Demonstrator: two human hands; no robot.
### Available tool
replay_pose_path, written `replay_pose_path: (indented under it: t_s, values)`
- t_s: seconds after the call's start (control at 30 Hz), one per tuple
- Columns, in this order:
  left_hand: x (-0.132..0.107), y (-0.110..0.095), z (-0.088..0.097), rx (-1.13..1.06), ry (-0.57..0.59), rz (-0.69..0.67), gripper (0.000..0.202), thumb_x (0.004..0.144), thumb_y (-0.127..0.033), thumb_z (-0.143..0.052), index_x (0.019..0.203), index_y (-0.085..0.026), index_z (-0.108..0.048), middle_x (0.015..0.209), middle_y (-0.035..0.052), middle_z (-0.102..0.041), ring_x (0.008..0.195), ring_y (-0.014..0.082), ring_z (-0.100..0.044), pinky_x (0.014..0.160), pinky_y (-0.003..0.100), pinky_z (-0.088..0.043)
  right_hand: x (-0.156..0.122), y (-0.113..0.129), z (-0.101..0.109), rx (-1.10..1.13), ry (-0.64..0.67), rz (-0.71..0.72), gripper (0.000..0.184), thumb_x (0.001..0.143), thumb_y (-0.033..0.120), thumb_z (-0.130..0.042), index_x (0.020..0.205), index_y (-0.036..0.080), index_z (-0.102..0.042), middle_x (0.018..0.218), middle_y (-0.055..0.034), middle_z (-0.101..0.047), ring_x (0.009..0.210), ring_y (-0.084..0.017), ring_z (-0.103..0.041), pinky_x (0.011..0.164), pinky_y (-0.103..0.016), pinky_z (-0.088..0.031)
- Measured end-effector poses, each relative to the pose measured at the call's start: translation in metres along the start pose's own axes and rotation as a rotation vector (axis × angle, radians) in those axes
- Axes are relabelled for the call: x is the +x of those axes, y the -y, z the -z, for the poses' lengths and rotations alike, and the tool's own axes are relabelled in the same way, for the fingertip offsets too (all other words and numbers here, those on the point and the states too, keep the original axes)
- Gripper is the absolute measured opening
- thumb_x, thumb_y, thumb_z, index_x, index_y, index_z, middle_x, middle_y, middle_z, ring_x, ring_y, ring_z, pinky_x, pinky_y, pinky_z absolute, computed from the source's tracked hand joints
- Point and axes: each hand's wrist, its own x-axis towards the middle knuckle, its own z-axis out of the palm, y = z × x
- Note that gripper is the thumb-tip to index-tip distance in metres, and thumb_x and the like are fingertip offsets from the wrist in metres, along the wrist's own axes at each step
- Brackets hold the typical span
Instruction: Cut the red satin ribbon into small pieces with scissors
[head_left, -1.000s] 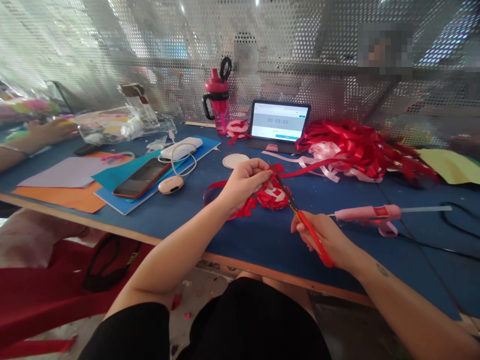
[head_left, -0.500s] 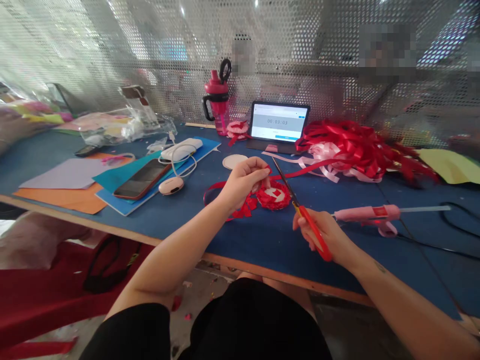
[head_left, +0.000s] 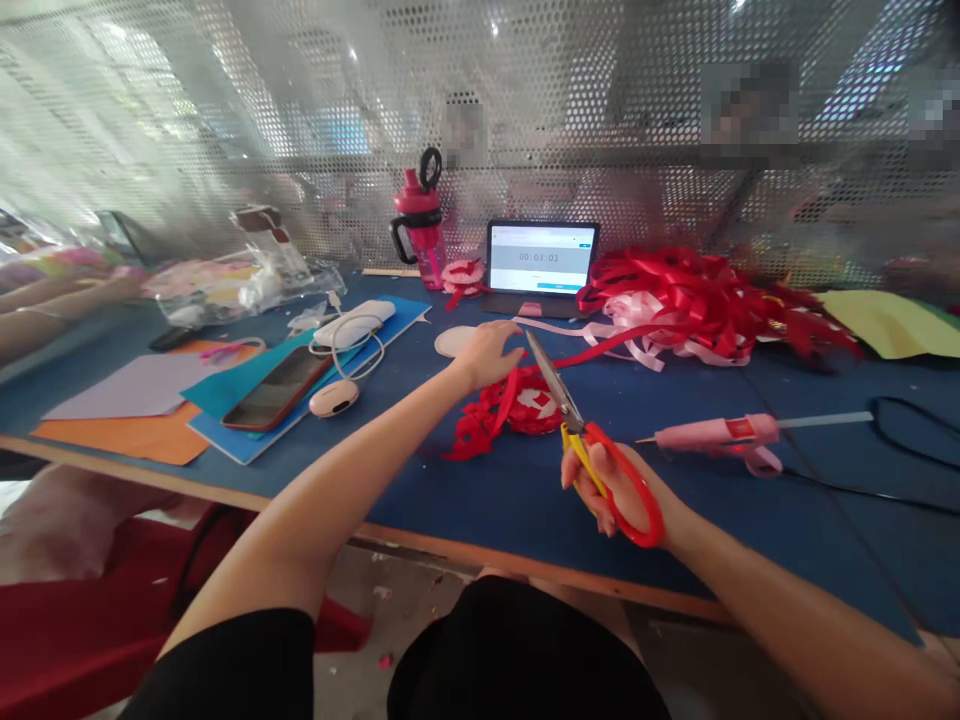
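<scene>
My right hand [head_left: 611,480] is closed on red-and-yellow-handled scissors [head_left: 577,430], whose blades point up and left over a red ribbon rosette [head_left: 534,402] on the blue table [head_left: 487,500]. My left hand [head_left: 487,355] reaches past the rosette, its fingers curled on a strand of red ribbon [head_left: 600,348] that runs from the ribbon pile [head_left: 697,295]. A loose length of red ribbon [head_left: 474,430] trails from the rosette toward me. A white round disc [head_left: 452,342] lies just left of my left hand.
A pink glue gun [head_left: 720,435] with a black cord lies to the right. A tablet [head_left: 541,258], a pink bottle [head_left: 418,215], a phone [head_left: 276,387], a white charger and coloured paper sheets [head_left: 127,420] fill the left. Another person's arms [head_left: 45,305] rest at far left.
My right hand has drawn the scissors back toward me, away from the ribbon. My left hand has moved forward over the rosette, and the ribbon loop now trails loose beside it.
</scene>
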Motion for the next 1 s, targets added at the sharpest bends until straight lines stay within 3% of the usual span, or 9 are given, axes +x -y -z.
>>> replay_pose_path:
  t_s: [0.1,0.23,0.47,0.67,0.83,0.93,1.0]
  values:
    - [0.03,0.011,-0.007,0.252,0.023,-0.177,0.035,0.085,-0.023,-0.048,0.117,-0.013,-0.057,0.126,0.0115,-0.058,0.124,0.025,-0.047,0.107,0.039,-0.036,0.002,-0.007,-0.008,0.107,-0.007,-0.007,0.065,0.085,0.072,-0.033,0.085,0.013,-0.059,0.043,0.0084,-0.039,0.03,-0.005,-0.039,0.034,-0.016,-0.043]
    - [0.079,0.027,-0.024,0.445,0.046,-0.278,0.043,0.092,-0.028,-0.036,0.129,-0.012,-0.05,0.135,0.0111,-0.052,0.138,0.0307,-0.027,0.108,0.045,-0.034,0.002,-0.013,-0.014,0.174,0.015,-0.092,0.067,0.084,0.075,-0.033,0.083,0.013,-0.058,0.042,0.0083,-0.039,0.029,-0.004,-0.036,0.032,-0.014,-0.039]
    - [0.149,0.053,-0.051,0.605,0.1,-0.442,0.054,0.096,-0.04,-0.027,0.141,-0.013,-0.039,0.139,0.008,-0.05,0.144,0.0275,-0.013,0.117,0.052,-0.004,-0.005,0.002,-0.015,0.18,0.03,-0.137,0.064,0.084,0.075,-0.034,0.086,0.015,-0.055,0.047,0.0081,-0.038,0.035,-0.003,-0.035,0.036,-0.012,-0.034]
    - [0.168,0.066,-0.065,0.615,0.114,-0.467,0.057,0.095,-0.044,-0.025,0.142,-0.013,-0.038,0.137,0.0084,-0.052,0.145,0.025,-0.011,0.116,0.053,0.0,0.0,0.019,-0.013,0.041,0.104,-0.083,0.073,0.081,0.08,-0.027,0.076,0.013,-0.055,0.044,0.0077,-0.031,0.037,-0.003,-0.027,0.036,-0.015,-0.02]
    - [0.171,0.068,-0.069,0.616,0.096,-0.421,0.059,0.095,-0.045,-0.025,0.143,-0.011,-0.036,0.132,0.0115,-0.056,0.145,0.0253,-0.011,0.116,0.054,-0.001,0.003,0.029,-0.008,-0.047,0.149,0.022,0.075,0.08,0.081,-0.028,0.074,0.012,-0.057,0.06,-0.0008,-0.047,0.05,-0.006,-0.041,0.045,-0.017,-0.03]
    - [0.171,0.067,-0.069,0.588,0.095,-0.427,0.057,0.096,-0.044,-0.025,0.141,-0.013,-0.039,0.136,0.0096,-0.053,0.144,0.0252,-0.011,0.116,0.054,0.0,0.001,0.03,-0.008,-0.028,0.189,-0.059,0.075,0.073,0.085,-0.035,0.072,0.014,-0.057,0.062,-0.0026,-0.051,0.05,-0.008,-0.046,0.045,-0.019,-0.036]
    - [0.17,0.066,-0.067,0.563,0.089,-0.433,0.056,0.096,-0.043,-0.025,0.14,-0.013,-0.041,0.139,0.0079,-0.05,0.144,0.0259,-0.012,0.116,0.055,0.0,-0.004,0.029,-0.01,-0.025,0.144,-0.099,0.073,0.077,0.083,-0.03,0.069,0.016,-0.059,0.058,-0.0032,-0.051,0.05,-0.011,-0.049,0.045,-0.022,-0.04]
